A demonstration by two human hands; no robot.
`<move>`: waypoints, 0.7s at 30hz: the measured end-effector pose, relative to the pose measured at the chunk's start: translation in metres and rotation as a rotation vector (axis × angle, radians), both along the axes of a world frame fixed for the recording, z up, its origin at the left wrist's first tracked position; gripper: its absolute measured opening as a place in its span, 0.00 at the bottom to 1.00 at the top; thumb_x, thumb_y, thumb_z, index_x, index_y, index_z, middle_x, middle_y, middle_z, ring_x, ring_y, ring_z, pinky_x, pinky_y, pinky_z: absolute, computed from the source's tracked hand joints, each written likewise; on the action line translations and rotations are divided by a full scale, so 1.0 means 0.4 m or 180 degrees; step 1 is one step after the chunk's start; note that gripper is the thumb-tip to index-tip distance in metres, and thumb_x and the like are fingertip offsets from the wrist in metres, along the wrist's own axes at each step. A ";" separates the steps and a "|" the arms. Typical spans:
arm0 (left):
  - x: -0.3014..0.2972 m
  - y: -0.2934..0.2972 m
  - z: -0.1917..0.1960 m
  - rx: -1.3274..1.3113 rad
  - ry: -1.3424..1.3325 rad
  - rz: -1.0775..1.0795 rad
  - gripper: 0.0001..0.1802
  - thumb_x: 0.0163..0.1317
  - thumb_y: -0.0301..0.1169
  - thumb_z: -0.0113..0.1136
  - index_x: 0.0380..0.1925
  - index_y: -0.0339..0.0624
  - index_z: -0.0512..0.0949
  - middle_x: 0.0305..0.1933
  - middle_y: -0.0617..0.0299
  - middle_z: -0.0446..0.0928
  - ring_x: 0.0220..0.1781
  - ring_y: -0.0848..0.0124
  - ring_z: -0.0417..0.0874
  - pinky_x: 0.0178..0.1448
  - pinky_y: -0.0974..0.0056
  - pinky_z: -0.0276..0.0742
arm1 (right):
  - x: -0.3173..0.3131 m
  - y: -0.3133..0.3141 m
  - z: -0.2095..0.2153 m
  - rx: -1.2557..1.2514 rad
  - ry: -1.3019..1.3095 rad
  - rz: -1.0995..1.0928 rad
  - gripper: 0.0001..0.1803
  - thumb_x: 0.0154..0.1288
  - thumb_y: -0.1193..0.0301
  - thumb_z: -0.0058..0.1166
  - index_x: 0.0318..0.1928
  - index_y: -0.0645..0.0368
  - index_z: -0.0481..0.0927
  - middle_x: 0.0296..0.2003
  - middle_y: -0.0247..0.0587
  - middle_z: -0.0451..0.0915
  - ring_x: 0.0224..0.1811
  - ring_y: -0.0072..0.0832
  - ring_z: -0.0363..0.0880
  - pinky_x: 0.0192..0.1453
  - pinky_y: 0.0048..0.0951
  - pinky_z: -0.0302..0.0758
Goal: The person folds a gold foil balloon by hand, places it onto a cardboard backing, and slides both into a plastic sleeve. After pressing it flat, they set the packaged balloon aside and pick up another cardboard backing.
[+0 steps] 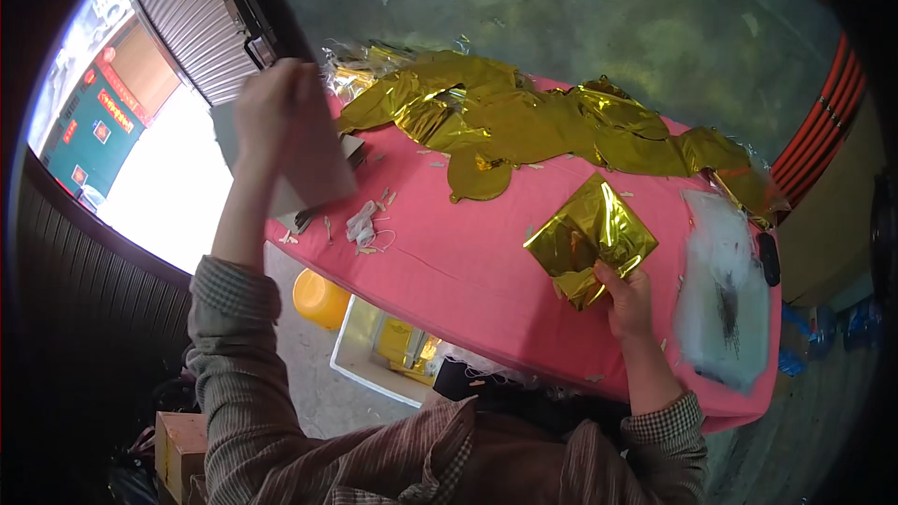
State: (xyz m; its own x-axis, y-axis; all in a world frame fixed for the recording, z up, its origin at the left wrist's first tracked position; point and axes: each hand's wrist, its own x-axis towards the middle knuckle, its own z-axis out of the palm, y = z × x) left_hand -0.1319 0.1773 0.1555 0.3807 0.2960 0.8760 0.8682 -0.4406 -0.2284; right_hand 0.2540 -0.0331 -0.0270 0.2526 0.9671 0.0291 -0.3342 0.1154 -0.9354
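Observation:
My left hand (273,108) is raised over the left end of the pink-covered table (449,252). Its fingers are closed on a grey card (323,154), blurred a little by motion. Over the right half of the table, my right hand (625,297) pinches a folded square of shiny gold foil (599,224) by its near corner, thumb on top. Flat gold foil balloons (524,122) lie in a row along the table's far edge. Below the card sit a small bundle of white string (363,224) and several small pale slips (388,196).
Clear plastic bags (725,309) lie at the table's right end, beside a black object (768,258). A white box (360,341) with gold packets and a yellow bucket (320,299) stand below the near edge. A cardboard box (180,454) is at the lower left; a bright doorway opens at left.

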 end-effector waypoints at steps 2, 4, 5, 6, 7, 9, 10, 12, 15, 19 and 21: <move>0.165 -0.067 -0.023 -0.1079 -0.0161 -0.0143 0.10 0.61 0.37 0.53 0.32 0.44 0.78 0.28 0.50 0.78 0.33 0.50 0.79 0.40 0.50 0.73 | 0.027 -0.002 -0.010 0.0042 0.0042 -0.0123 0.09 0.63 0.75 0.55 0.44 0.61 0.78 0.38 0.33 0.80 0.39 0.20 0.77 0.47 0.24 0.73; 0.303 -0.097 -0.107 -0.2349 -0.0364 -0.0184 0.16 0.63 0.43 0.49 0.35 0.43 0.78 0.34 0.46 0.79 0.37 0.47 0.80 0.43 0.48 0.73 | 0.033 -0.002 -0.021 0.0058 0.0102 -0.0205 0.09 0.63 0.75 0.55 0.44 0.61 0.77 0.38 0.33 0.79 0.39 0.20 0.77 0.46 0.25 0.73; 0.363 -0.112 -0.155 -0.2684 -0.0276 -0.0489 0.16 0.63 0.43 0.49 0.35 0.42 0.77 0.35 0.46 0.79 0.39 0.48 0.80 0.44 0.47 0.74 | 0.034 0.000 -0.022 0.0096 0.0112 -0.0282 0.09 0.63 0.75 0.55 0.44 0.61 0.77 0.38 0.33 0.79 0.39 0.20 0.77 0.46 0.25 0.73; 0.406 -0.110 -0.217 -0.2834 0.0017 -0.0516 0.16 0.63 0.43 0.49 0.35 0.42 0.78 0.34 0.46 0.80 0.38 0.49 0.81 0.45 0.48 0.74 | 0.026 0.006 -0.020 0.0143 0.0139 -0.0320 0.09 0.63 0.75 0.55 0.44 0.60 0.76 0.38 0.32 0.78 0.39 0.20 0.76 0.45 0.25 0.73; 0.463 -0.112 -0.277 -0.2981 0.0258 -0.0713 0.15 0.61 0.41 0.51 0.35 0.42 0.78 0.36 0.47 0.79 0.39 0.50 0.81 0.45 0.49 0.75 | 0.032 0.008 -0.024 0.0122 0.0116 -0.0357 0.09 0.63 0.75 0.55 0.44 0.60 0.76 0.38 0.32 0.78 0.39 0.20 0.76 0.45 0.25 0.73; 0.536 -0.119 -0.387 -0.3179 0.0496 -0.0918 0.13 0.59 0.39 0.54 0.35 0.42 0.78 0.37 0.48 0.79 0.40 0.51 0.80 0.45 0.50 0.75 | 0.040 0.009 -0.038 0.0072 0.0104 -0.0371 0.10 0.62 0.77 0.56 0.45 0.62 0.78 0.39 0.33 0.80 0.39 0.18 0.77 0.47 0.23 0.73; 0.555 -0.124 -0.441 -0.2771 0.0598 -0.1310 0.11 0.57 0.37 0.56 0.35 0.42 0.78 0.39 0.49 0.77 0.42 0.52 0.79 0.46 0.51 0.75 | 0.042 0.009 -0.038 0.0151 0.0168 -0.0240 0.10 0.63 0.77 0.56 0.45 0.62 0.78 0.38 0.32 0.80 0.38 0.18 0.76 0.46 0.23 0.73; 0.567 -0.129 -0.488 -0.2345 0.0685 -0.1692 0.11 0.54 0.35 0.58 0.34 0.42 0.78 0.40 0.50 0.76 0.44 0.53 0.78 0.46 0.52 0.75 | 0.037 0.017 -0.034 0.0115 0.0079 -0.0255 0.10 0.63 0.76 0.56 0.44 0.61 0.78 0.38 0.31 0.79 0.38 0.18 0.76 0.46 0.23 0.73; 0.562 -0.139 -0.503 -0.2155 0.0308 -0.1953 0.11 0.50 0.31 0.60 0.34 0.41 0.77 0.43 0.51 0.73 0.46 0.53 0.76 0.48 0.53 0.74 | 0.035 0.011 -0.029 0.0147 0.0107 -0.0244 0.09 0.63 0.75 0.56 0.43 0.60 0.78 0.38 0.31 0.79 0.39 0.18 0.76 0.46 0.24 0.73; 0.410 -0.132 -0.411 -0.3250 -0.0474 -0.0781 0.14 0.51 0.34 0.58 0.36 0.39 0.78 0.40 0.49 0.76 0.44 0.53 0.77 0.49 0.54 0.75 | 0.025 0.006 -0.027 0.0106 0.0118 -0.0193 0.09 0.62 0.75 0.57 0.43 0.60 0.79 0.38 0.31 0.80 0.39 0.18 0.77 0.47 0.23 0.73; 0.325 -0.126 -0.391 -0.4020 -0.0399 -0.0230 0.17 0.52 0.37 0.60 0.38 0.37 0.79 0.37 0.48 0.79 0.43 0.52 0.79 0.50 0.55 0.75 | 0.015 0.002 -0.026 0.0124 0.0189 -0.0146 0.09 0.62 0.75 0.57 0.43 0.60 0.79 0.38 0.31 0.80 0.39 0.18 0.77 0.47 0.23 0.73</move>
